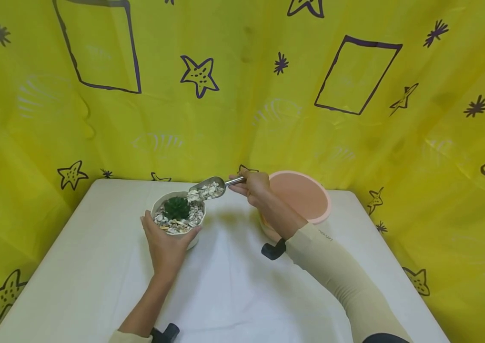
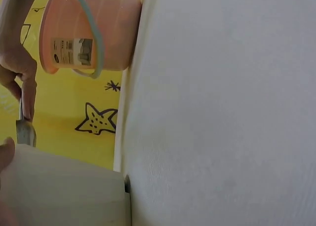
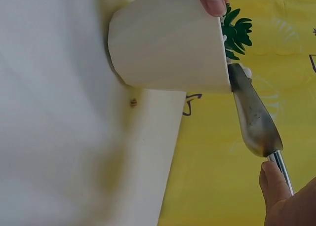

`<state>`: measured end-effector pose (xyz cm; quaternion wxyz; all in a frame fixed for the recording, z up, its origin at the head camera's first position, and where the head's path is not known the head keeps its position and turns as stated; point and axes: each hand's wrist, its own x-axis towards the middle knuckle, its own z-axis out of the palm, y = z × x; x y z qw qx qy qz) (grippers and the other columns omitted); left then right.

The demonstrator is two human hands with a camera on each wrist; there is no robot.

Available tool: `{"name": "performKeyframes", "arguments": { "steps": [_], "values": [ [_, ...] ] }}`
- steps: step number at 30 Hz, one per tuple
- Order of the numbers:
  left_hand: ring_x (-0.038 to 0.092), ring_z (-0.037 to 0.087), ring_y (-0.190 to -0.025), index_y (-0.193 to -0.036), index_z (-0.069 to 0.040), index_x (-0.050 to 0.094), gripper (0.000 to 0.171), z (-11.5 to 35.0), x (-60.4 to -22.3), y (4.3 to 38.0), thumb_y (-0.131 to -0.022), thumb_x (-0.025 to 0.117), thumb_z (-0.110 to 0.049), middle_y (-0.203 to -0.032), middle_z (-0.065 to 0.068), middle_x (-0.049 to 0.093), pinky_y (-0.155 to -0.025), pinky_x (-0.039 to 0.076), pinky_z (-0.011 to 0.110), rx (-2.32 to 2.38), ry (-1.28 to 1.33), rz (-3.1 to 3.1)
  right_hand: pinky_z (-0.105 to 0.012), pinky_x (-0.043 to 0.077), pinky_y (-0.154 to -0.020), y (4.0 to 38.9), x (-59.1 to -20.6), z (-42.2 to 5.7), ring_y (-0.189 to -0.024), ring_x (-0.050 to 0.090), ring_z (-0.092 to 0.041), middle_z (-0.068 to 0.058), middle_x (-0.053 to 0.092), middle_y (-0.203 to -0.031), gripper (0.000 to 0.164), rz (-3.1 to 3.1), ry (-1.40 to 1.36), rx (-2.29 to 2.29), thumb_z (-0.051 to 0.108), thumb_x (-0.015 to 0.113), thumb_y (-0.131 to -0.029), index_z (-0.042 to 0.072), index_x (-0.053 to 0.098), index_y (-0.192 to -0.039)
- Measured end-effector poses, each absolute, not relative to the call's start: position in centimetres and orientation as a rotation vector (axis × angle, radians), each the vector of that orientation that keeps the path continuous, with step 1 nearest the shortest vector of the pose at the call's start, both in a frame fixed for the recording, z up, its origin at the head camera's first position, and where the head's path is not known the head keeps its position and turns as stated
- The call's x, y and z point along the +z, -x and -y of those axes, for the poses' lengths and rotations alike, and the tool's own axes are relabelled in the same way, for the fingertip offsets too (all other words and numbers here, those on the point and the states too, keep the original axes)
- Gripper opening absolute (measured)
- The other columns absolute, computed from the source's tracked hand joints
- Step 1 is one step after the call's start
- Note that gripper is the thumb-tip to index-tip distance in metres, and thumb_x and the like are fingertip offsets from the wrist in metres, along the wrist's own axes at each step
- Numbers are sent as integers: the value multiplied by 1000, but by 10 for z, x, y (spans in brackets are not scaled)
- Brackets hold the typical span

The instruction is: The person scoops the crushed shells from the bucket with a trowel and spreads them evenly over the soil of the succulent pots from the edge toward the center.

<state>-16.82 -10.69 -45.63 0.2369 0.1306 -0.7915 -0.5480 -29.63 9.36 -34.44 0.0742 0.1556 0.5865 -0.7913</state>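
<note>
A white plant pot (image 3: 168,43) stands on the table, with a small green succulent (image 1: 176,208) amid pale pebbles (image 1: 179,225). My left hand (image 1: 167,247) grips the pot from the near side, fingers at its left and thumb at its right near the rim. My right hand (image 1: 257,186) holds a metal scoop (image 3: 256,122) by its handle. White pebbles (image 1: 210,190) fill the scoop, whose tip is at the pot's right rim, beside the succulent. In the left wrist view, the pot's pale wall (image 2: 69,191) hides most of the left hand.
A pink bucket (image 1: 326,202) with a pale handle (image 2: 94,33) stands right of the pot, partly behind the right forearm. One small brown pebble (image 3: 133,103) lies on the white tablecloth (image 1: 225,286) near the pot. A yellow patterned curtain (image 1: 242,119) hangs behind the table.
</note>
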Motion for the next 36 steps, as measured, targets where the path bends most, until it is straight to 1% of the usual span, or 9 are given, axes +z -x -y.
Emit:
{"name": "performKeyframes", "arguments": {
  "steps": [2, 6, 9, 14, 18, 24, 28, 31, 36],
  "values": [
    [15, 47, -156, -165, 2, 11, 131, 109, -458, 170, -72, 100, -26, -169, 29, 13, -123, 23, 62, -1505, -335, 2158, -34, 63, -71, 297, -344, -94, -112, 68, -41, -33, 66, -129, 38, -1758, -465, -2382, 12, 49, -113, -15, 51, -139],
    [25, 48, -152, -164, 3, 16, 128, 115, -461, 172, -71, 100, -23, -166, 30, 22, -122, 26, 62, -1504, -292, 2145, -36, 63, -72, 298, -345, -93, -113, 67, -42, -35, 65, -129, 31, -1750, -461, -2418, 9, 49, -113, -15, 55, -132],
    [28, 49, -151, -163, 5, 19, 126, 119, -463, 174, -70, 99, -22, -165, 31, 26, -121, 26, 63, -1498, -269, 2147, -37, 63, -72, 299, -345, -93, -114, 67, -43, -35, 65, -129, 27, -1742, -464, -2433, 7, 49, -112, -13, 57, -129],
    [27, 48, -151, -163, 5, 20, 126, 124, -464, 176, -69, 99, -21, -165, 30, 27, -122, 25, 62, -1496, -233, 2167, -35, 63, -71, 299, -345, -94, -111, 68, -41, -33, 67, -127, 29, -1760, -458, -2430, 8, 51, -112, -13, 57, -132],
    [25, 48, -153, -164, 4, 19, 126, 128, -463, 176, -69, 100, -21, -166, 29, 26, -123, 23, 62, -1508, -216, 2190, -35, 63, -72, 299, -346, -92, -112, 67, -42, -34, 66, -128, 27, -1750, -428, -2455, 8, 51, -112, -13, 57, -128],
    [29, 48, -151, -165, 1, 19, 128, 134, -463, 177, -69, 100, -24, -165, 28, 29, -120, 27, 64, -1517, -191, 2237, -35, 63, -73, 298, -347, -90, -114, 65, -44, -35, 64, -129, 25, -1729, -422, -2494, 6, 51, -111, -13, 56, -126],
    [30, 47, -151, -165, 2, 19, 128, 140, -463, 178, -69, 100, -23, -165, 28, 30, -120, 29, 64, -1529, -157, 2248, -36, 63, -73, 298, -347, -90, -115, 65, -45, -35, 64, -130, 24, -1725, -422, -2499, 5, 50, -111, -13, 56, -126],
    [29, 46, -152, -165, 2, 18, 128, 144, -462, 179, -70, 100, -23, -166, 27, 28, -120, 29, 63, -1550, -134, 2265, -36, 63, -71, 299, -347, -90, -114, 65, -45, -35, 64, -130, 27, -1727, -427, -2501, 5, 50, -111, -15, 55, -130],
    [24, 44, -155, -167, -2, 13, 130, 152, -463, 183, -73, 99, -24, -169, 23, 23, -122, 25, 63, -1581, -99, 2339, -34, 63, -70, 299, -347, -89, -116, 65, -44, -36, 63, -131, 36, -1720, -429, -2507, 3, 50, -111, -17, 49, -141]
  ]
}}
